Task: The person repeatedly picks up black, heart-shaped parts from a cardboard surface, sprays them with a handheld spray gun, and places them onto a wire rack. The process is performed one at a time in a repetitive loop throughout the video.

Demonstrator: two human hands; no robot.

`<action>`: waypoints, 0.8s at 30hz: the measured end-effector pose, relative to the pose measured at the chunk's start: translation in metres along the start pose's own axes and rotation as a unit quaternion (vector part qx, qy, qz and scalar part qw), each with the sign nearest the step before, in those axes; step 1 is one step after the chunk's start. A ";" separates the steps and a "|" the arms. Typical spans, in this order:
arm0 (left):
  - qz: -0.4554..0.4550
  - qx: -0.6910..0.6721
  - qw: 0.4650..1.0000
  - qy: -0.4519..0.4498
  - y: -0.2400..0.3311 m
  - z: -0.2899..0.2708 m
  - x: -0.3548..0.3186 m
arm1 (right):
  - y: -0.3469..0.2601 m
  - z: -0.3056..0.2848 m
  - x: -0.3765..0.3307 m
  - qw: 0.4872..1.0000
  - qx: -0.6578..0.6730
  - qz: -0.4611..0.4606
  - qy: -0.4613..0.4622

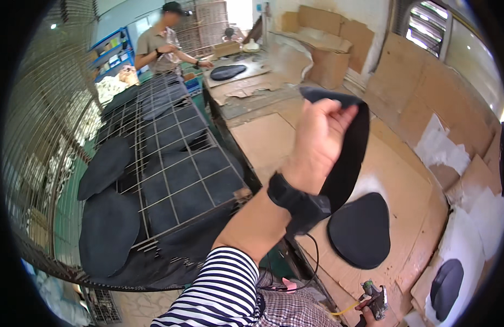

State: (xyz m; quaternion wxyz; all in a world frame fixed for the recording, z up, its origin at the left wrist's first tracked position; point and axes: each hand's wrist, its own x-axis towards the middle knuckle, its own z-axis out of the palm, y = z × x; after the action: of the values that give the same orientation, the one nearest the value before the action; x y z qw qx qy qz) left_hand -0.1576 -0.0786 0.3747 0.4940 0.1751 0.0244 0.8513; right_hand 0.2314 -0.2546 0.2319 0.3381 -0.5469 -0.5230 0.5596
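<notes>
My left hand [323, 128] is raised over the cardboard-covered table, its fingers closed on a bendy black sheet piece [354, 150]. The piece folds over my fingers and hangs down past my wrist. Below it, a black rounded pad [360, 231] lies flat on the cardboard [407, 180]. At the lower edge my right hand [366, 316] is wrapped round a small metal spray gun [376, 301] with a green part on top and a yellow hose [346, 310]. Only part of that hand shows.
At left, a wire rack [178, 180] holds several black pieces. Another black piece [447, 289] leans at the lower right. Cardboard panels [415, 92] wall the table's right side. A co-worker [163, 49] stands at the far end, one hand near a black pad [228, 72].
</notes>
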 end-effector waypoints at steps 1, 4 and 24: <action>0.033 0.036 0.999 -0.017 0.026 -0.008 0.012 | -0.001 0.004 0.005 1.000 0.000 0.009 -0.007; 0.103 0.046 0.993 0.037 0.120 -0.026 0.057 | 0.000 0.008 0.023 0.992 -0.002 0.119 -0.046; 0.418 0.181 0.739 0.496 0.332 -0.209 -0.018 | -0.027 0.054 0.049 0.988 -0.085 0.061 -0.110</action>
State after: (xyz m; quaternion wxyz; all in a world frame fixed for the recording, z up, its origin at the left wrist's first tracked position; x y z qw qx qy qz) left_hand -0.4933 -0.2357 0.2454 -0.0347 -0.1936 0.3436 0.9183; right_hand 0.1654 -0.2137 0.2367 0.1957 -0.5399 -0.5681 0.5895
